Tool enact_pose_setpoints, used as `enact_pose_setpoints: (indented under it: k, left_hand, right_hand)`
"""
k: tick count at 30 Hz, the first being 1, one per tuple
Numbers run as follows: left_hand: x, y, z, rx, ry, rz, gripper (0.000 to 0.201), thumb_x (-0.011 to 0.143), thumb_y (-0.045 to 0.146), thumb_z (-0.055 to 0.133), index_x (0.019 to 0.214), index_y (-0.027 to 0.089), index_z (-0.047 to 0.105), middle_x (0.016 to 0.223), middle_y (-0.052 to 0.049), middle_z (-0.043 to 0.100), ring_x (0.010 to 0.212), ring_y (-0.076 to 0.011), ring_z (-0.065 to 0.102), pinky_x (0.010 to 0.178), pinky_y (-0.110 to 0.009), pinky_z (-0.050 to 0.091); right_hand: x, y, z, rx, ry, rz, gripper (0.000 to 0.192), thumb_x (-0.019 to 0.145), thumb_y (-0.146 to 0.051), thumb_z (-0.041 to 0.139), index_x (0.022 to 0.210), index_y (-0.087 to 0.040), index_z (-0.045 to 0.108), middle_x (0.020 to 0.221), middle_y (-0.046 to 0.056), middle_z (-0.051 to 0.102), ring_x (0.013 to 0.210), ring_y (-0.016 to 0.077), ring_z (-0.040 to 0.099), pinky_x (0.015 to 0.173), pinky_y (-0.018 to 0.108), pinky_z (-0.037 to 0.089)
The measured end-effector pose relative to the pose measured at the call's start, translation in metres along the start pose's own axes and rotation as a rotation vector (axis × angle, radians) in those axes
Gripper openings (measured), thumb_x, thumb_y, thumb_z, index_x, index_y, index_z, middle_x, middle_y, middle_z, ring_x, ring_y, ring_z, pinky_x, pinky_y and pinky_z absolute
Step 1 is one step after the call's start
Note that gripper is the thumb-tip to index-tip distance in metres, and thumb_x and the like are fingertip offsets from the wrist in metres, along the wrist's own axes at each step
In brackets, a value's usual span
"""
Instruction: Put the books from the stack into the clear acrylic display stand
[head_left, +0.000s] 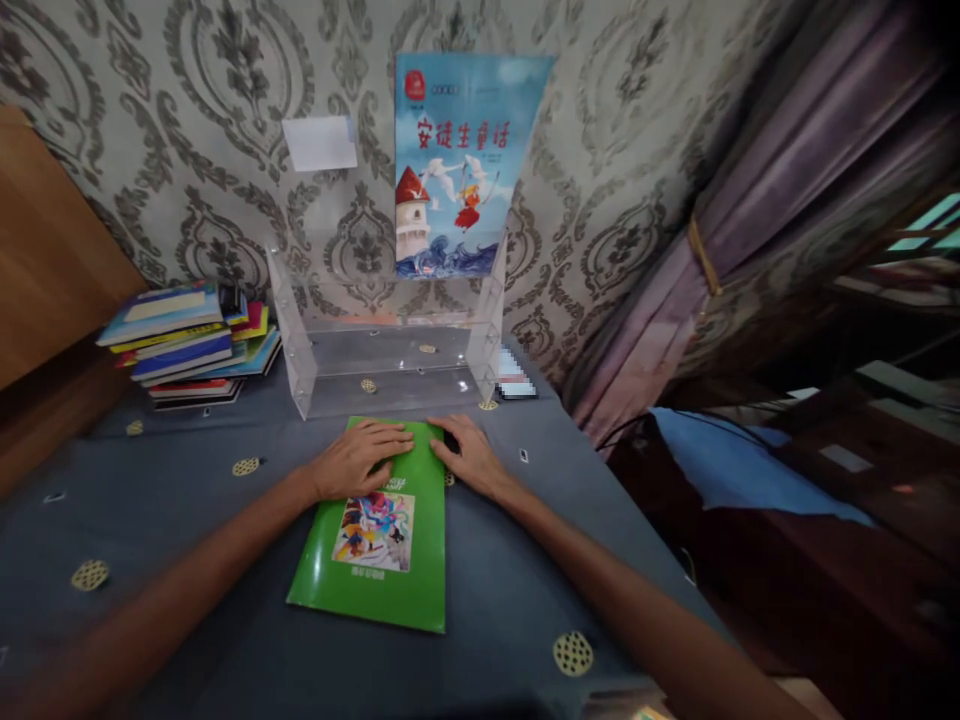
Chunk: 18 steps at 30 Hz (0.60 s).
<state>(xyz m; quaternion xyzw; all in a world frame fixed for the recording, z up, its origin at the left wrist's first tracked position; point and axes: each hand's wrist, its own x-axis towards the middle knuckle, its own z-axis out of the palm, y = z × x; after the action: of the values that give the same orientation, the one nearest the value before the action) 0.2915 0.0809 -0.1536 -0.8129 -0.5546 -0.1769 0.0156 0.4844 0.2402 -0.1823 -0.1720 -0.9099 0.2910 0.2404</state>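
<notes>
Head view, read from left to right. A wooden panel (45, 250) closes off the left side. Beside it a stack of books (191, 345) lies flat on the worktop (150, 520), near the wall and well apart from the hands. The left hand (360, 458) rests palm down, fingers extended and close together, on the far end of the green book (375, 545), which lies flat at mid-worktop with its far edge just short of the clear acrylic rack (390, 345). Open cloth lies on both long sides of this book. The rack stands against the wall; a blue picture book (465, 165) stands upright in its right half, while its left half holds only a white card (321, 143). The right hand (469, 455) lies flat at the green book's far right corner, fingers together, apparently overlapping the edge, though blur makes contact uncertain. Right of it the worktop edge runs diagonally, with a purple curtain (750, 200) and blue cloth (735, 460) beyond.
</notes>
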Motion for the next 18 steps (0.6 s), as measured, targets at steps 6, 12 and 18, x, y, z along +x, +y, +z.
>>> enact_pose_setpoints:
  k: [6,12,18]
  left_hand:
    - [0.007,0.026,-0.019,0.156,-0.106,-0.095,0.028,0.095,0.021,0.043,0.108,0.014,0.067,0.115,-0.012,0.068,0.108,-0.0242,0.061,0.095,-0.041,0.048]
    - [0.046,0.102,-0.018,0.369,-0.291,-0.496,0.048,0.092,0.055,0.055,0.103,0.009,0.063,0.107,-0.017,0.063,0.107,-0.0340,0.057,0.080,-0.042,0.052]
    - [0.068,0.134,-0.009,0.395,-0.398,-0.639,0.037,0.094,0.036,0.052,0.112,0.004,0.060,0.111,-0.022,0.062,0.106,-0.0369,0.058,0.074,-0.043,0.053]
  right_hand:
    - [-0.013,-0.009,-0.008,0.147,0.065,0.092,0.034,0.097,-0.027,0.044,0.116,-0.018,0.071,0.103,0.009,0.075,0.097,0.0228,0.066,0.090,0.039,0.049]
    - [-0.014,-0.009,-0.012,0.317,0.072,0.170,0.037,0.099,-0.027,0.041,0.120,-0.016,0.069,0.082,0.004,0.076,0.077,0.0178,0.068,0.078,0.030,0.049]
    - [-0.016,-0.009,-0.016,0.323,0.069,0.156,0.035,0.100,-0.028,0.043,0.116,-0.016,0.070,0.083,0.004,0.076,0.077,0.0172,0.068,0.078,0.029,0.048]
